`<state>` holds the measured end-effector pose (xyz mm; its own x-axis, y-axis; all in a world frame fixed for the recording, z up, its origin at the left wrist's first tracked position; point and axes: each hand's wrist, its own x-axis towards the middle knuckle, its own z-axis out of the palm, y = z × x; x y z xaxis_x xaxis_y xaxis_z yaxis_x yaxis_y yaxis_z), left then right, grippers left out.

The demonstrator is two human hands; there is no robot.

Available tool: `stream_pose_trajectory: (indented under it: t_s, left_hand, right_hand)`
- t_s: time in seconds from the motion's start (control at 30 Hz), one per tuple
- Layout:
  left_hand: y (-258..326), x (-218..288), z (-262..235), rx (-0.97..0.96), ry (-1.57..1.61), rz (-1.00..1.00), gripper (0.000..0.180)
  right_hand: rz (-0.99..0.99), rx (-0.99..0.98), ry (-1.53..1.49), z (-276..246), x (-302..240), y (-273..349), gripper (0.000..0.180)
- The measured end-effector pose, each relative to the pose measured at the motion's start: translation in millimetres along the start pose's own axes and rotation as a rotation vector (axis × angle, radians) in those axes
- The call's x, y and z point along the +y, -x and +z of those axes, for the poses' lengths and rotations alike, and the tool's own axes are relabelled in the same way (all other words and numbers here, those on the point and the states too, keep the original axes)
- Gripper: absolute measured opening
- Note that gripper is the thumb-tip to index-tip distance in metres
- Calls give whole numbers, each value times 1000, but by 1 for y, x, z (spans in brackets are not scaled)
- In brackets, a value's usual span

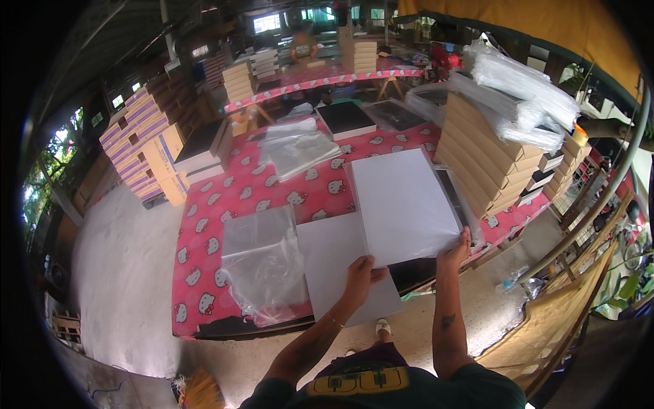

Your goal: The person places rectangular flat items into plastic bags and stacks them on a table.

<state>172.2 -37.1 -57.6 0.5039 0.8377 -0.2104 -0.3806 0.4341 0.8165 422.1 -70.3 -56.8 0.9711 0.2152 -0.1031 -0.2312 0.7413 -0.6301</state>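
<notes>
My left hand (360, 275) and my right hand (458, 251) both grip the near edge of a large white flat sheet (402, 201), held just above the table. The sheet seems to be inside a clear plastic sleeve at its right edge. Under and to the left of it lies a second white sheet (334, 262) on the table with the pink patterned cloth (231, 198). A pile of clear plastic bags (262, 262) lies left of my left hand.
Stacked brown cardboard boxes (480, 153) topped with bundles of clear bags (521, 92) stand at the right. More clear bags (296, 146) and black flat items (346, 119) lie farther back. Boxes (146, 140) are piled at the left. A second table (327, 71) stands behind.
</notes>
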Motion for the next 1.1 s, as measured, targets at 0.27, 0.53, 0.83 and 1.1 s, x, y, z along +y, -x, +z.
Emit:
stream_pose_trajectory:
  t_s: [0.27,0.53,0.83,1.1]
  left_hand:
    - [-65,-30,29,-56,139,3,16]
    - [-87,-44,24,12,162,-144,7]
    - [-80,-55,21,77,238,-171,10]
    - [-54,-45,-4,24,6,-95,25]
  right_hand:
    - [-99,24,139,-20,7,-57,23]
    - [117,-204,394,-64,-8,-57,28]
    - [-170,-118,483,-91,10,-65,33]
    - [-264,-62,520,-100,21,-58,30]
